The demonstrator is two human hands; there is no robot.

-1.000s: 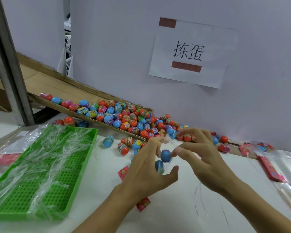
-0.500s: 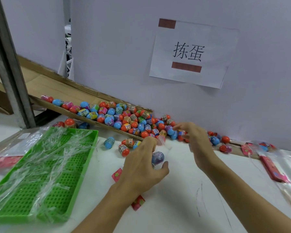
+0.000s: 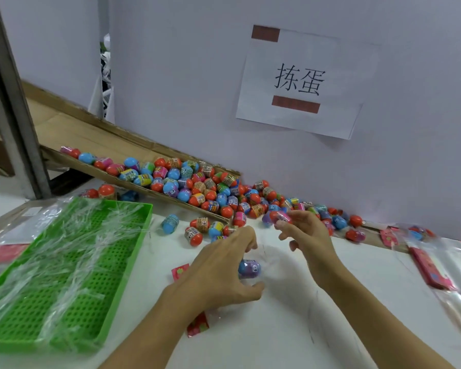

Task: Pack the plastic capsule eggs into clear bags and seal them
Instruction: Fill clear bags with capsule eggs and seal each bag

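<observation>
Eggs (image 3: pixel 197 187) lie heaped in the cardboard trough (image 3: pixel 133 182) against the wall and spill onto the white table (image 3: pixel 277 328) beyond our hands. Our left hand (image 3: pixel 221 272) curls around a clear bag (image 3: pixel 266 259), holding it near the mouth; inside sits a blue egg (image 3: pixel 249 268), its long axis lying roughly left to right. Our right hand (image 3: pixel 306 235) is above and to the right of it, pinching a pink and purple egg (image 3: pixel 277 217) at the fingertips, with the other fingers loosely bent. That egg lies up and right of the bag's opening, so we judge the coming move is a short drop down and to the left into the bag. The film is nearly invisible here, so we cannot say just where its mouth lies. The heap is nearer the right hand. To the left, a green tray (image 3: pixel 117 288) holds a mass of clear plastic strips (image 3: pixel 64 249). At the right edge lie more clear bags (image 3: pixel 458 283) with red header cards.
</observation>
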